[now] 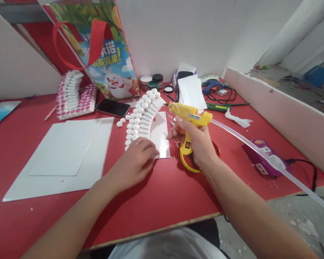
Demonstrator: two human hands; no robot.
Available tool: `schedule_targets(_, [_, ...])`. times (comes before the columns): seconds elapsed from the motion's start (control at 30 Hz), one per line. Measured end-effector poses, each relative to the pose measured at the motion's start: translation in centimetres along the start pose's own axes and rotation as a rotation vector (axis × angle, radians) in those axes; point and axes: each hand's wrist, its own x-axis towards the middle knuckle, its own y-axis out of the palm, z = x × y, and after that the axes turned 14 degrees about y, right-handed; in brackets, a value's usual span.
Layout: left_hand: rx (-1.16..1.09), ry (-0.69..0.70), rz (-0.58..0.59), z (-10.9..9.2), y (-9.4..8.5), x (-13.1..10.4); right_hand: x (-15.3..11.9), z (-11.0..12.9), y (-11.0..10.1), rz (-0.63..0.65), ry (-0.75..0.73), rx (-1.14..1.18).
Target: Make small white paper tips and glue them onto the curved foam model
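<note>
My right hand (202,144) is wrapped round the grip of a yellow hot glue gun (190,113). Its nozzle points left at the upper end of a curved white piece (145,124). A long translucent glue stick (248,140) runs out of the gun's back. Rounded white pieces (137,121) line the outer edge of the curved piece, with thin grey lines across its face. My left hand (136,162), fingers curled together, grips the lower end of the curved piece and hides part of it. Beneath lies a white sheet (160,135).
White boards (64,151) lie on the left. Behind are a phone (112,107), a pink-and-white piece (75,95), a gift bag (97,50), small jars (152,82) and white papers (191,93). A purple box (267,158) with a black cable stands right, near a low white wall (280,118).
</note>
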Motion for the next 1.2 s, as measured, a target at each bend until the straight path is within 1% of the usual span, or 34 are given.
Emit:
schedule_targets(0.07, [0.024,0.012,0.0,0.0,-0.1,-0.1,0.2,-0.5,0.1,-0.018,0.02,0.045])
schedule_targets(0.13, [0.059,0.024,-0.02,-0.1,-0.2,-0.3,0.1,-0.9,0.4,-0.064,0.064,0.086])
schedule_targets(0.27, [0.114,0.007,-0.111,-0.2,-0.3,-1.0,-0.8,-1.2,1.0,-0.13,0.156,0.122])
schedule_targets(0.4, [0.129,-0.005,-0.175,-0.1,0.2,-1.3,-2.0,-2.3,1.4,-0.169,0.209,0.14])
schedule_targets(0.5, [0.145,0.022,-0.185,0.0,0.8,-1.2,-2.6,-3.3,1.4,-0.157,0.199,0.128])
schedule_targets(0.63, [0.165,0.036,-0.22,0.3,1.2,-1.1,-2.6,-3.9,1.2,-0.119,0.157,0.012])
schedule_targets(0.83, [0.168,0.083,-0.243,0.5,1.3,-1.1,-2.2,-3.9,0.9,-0.119,0.196,0.028])
schedule_targets(1.07, [0.158,0.116,-0.239,0.6,1.2,-1.1,-2.2,-3.8,1.0,-0.106,0.183,-0.014])
schedule_targets(1.2, [0.157,0.112,-0.229,0.7,1.3,-1.1,-2.2,-3.7,1.0,-0.104,0.191,-0.016])
